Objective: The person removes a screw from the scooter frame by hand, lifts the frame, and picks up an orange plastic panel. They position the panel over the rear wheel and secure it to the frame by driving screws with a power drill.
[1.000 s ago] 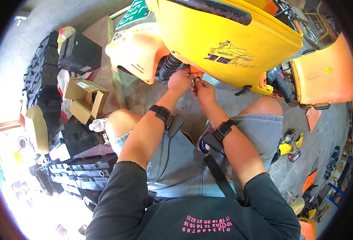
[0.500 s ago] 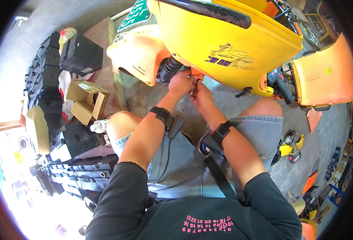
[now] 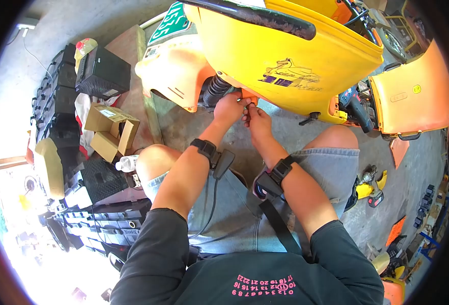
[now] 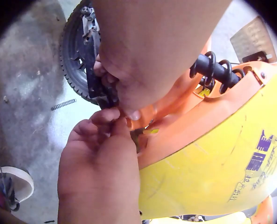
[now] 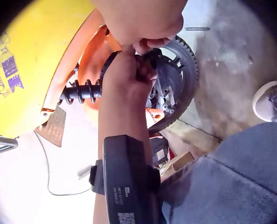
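Observation:
My left hand reaches beneath the yellow body panel, beside the black coil shock absorber. Its fingers curl round a black metal part by the wheel, seen in the left wrist view. Against it, my right hand pinches something small and dark at the edge of an orange piece; fingers cover most of it. In the right wrist view, the right hand lies above the left hand, fingertips close together.
A thin coil spring lies on the concrete floor. Around me are an open cardboard box, a black box, a plastic bottle, a drill leaning by the yellow body and an orange case.
Both hands stay at the same spot under the panel. The right hand has shifted slightly down in the head view, its fingers changing their hold a little.

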### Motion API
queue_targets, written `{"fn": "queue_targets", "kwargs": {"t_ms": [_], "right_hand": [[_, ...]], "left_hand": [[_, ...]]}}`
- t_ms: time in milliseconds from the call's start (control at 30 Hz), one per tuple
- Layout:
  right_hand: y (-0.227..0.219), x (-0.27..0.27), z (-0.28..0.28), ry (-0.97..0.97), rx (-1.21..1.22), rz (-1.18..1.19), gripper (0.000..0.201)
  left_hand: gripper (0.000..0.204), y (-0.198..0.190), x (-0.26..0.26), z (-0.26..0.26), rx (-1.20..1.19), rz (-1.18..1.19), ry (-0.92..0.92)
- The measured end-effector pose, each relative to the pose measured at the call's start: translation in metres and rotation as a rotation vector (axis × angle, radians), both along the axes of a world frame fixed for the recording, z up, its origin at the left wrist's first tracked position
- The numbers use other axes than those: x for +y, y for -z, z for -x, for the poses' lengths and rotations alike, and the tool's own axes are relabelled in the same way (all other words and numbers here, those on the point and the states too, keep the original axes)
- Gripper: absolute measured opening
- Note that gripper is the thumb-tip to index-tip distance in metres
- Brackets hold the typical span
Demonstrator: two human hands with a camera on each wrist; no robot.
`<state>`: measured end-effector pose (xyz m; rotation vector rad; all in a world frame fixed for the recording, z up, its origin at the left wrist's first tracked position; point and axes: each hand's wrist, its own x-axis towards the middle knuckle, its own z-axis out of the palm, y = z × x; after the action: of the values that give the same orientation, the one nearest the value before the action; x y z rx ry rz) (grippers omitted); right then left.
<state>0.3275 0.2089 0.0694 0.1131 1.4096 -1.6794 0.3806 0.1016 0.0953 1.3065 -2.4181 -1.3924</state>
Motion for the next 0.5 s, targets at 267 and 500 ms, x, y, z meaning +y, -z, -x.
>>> {"fn": "queue_targets", "kwargs": {"t_ms": [267, 500], "right_hand": [[0.014, 0.0, 0.0, 0.051, -0.26, 0.179, 0.026], [0.014, 0.002, 0.003, -0.032, 0.217, -0.061, 0.033]], "left_hand": [[0.033, -0.014, 0.003, 0.0, -0.011, -0.092, -0.006], [0.033, -0.001, 0.0, 0.0, 0.013, 0.052, 0.036]]}}
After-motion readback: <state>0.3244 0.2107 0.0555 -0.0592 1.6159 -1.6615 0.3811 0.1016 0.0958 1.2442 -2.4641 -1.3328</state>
